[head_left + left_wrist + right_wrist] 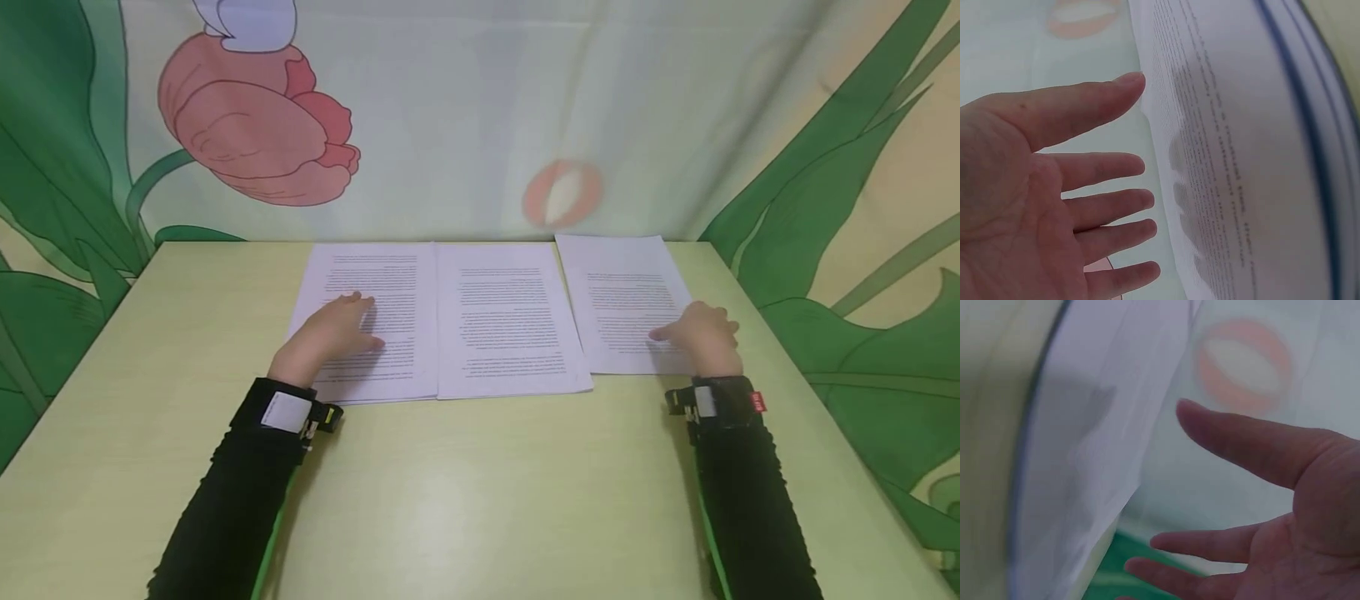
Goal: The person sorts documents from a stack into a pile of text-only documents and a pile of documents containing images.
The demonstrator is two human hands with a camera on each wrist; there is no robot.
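Observation:
Three groups of printed paper lie side by side at the back of the table. Over the left stack of paper (390,333) hovers my left hand (333,333), fingers spread and straight, casting a shadow on the print in the left wrist view. The middle paper (510,325) lies against the left stack with no hand on it. At the lower right edge of the right sheet (622,292), which sits slightly tilted and higher up, is my right hand (705,337). Its thumb and fingers are apart with nothing between them in the right wrist view (1310,519).
A pale wooden table (450,492) carries the papers. Behind it hangs a white curtain (450,125) with a printed pink flower, and green leaf prints (847,208) run down the right side. Both forearms wear black sleeves with wrist straps.

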